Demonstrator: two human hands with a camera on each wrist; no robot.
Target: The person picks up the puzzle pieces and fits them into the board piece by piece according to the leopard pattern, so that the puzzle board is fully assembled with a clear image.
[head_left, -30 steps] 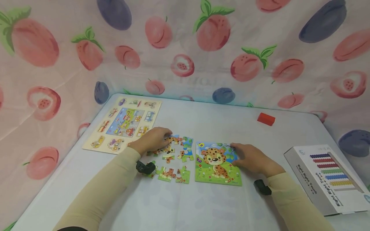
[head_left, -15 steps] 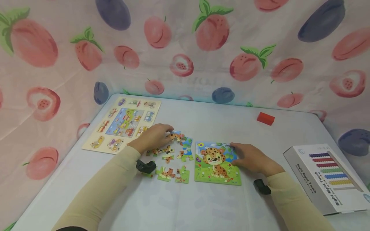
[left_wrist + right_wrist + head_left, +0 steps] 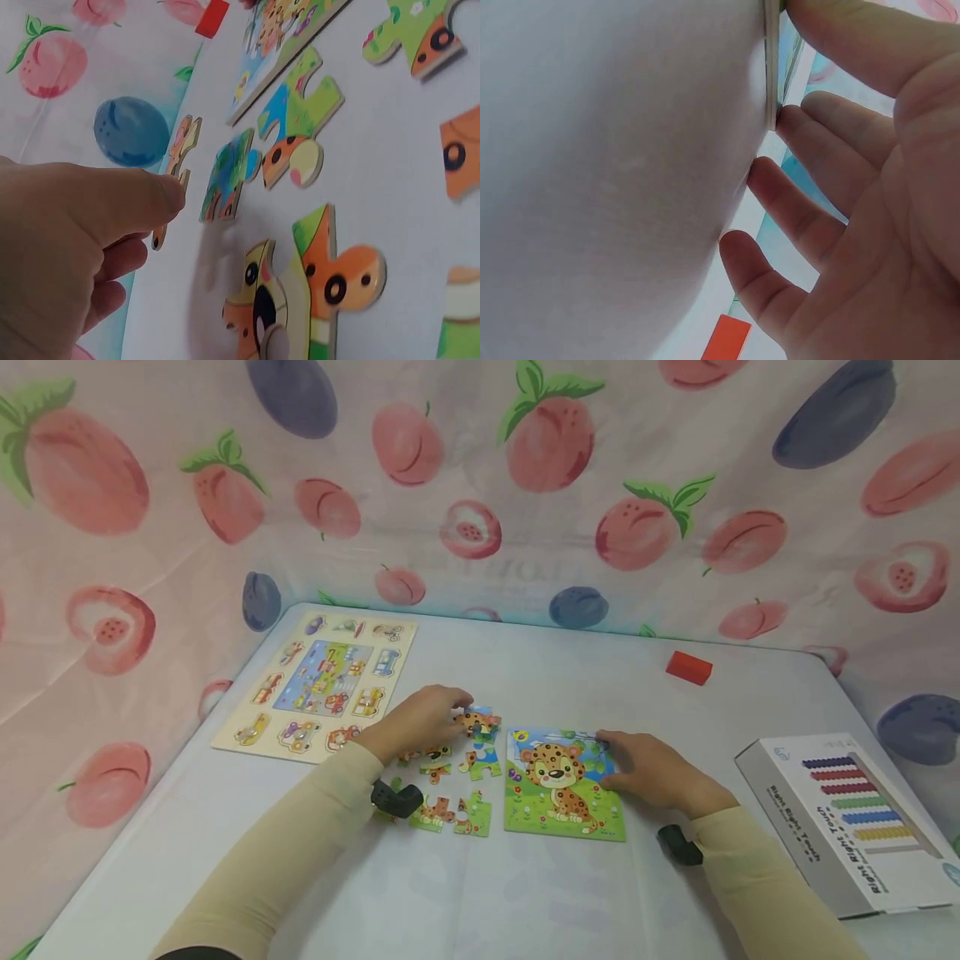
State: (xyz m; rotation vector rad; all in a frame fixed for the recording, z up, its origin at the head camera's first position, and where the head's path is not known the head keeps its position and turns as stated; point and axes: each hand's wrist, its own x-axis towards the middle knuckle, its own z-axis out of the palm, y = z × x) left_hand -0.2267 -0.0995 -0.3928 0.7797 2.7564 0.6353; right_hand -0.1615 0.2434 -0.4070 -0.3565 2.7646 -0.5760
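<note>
My left hand (image 3: 420,722) pinches a jigsaw piece (image 3: 180,150) with orange leopard fur and dark spots between thumb and fingers. The piece is over the upper right of the loose pieces, close to a blue-green piece (image 3: 229,176). My right hand (image 3: 656,772) touches the upper right corner of a square leopard picture board (image 3: 558,789), with thumb and index fingertip at its edges. Its other fingers spread out over the tablecloth. Several loose leopard pieces (image 3: 474,817) lie left of the board. My left hand and wrist hide some of them in the head view.
A wooden vehicle puzzle board (image 3: 322,681) lies at the back left. A red block (image 3: 689,668) is at the back right, and a white box (image 3: 840,827) with coloured rows stands at the right. Fruit-print cloth (image 3: 472,468) hangs around the table.
My left hand has moved to the right with the spotted jigsaw piece, nearer to the picture board. The right hand and the board have stayed in place.
</note>
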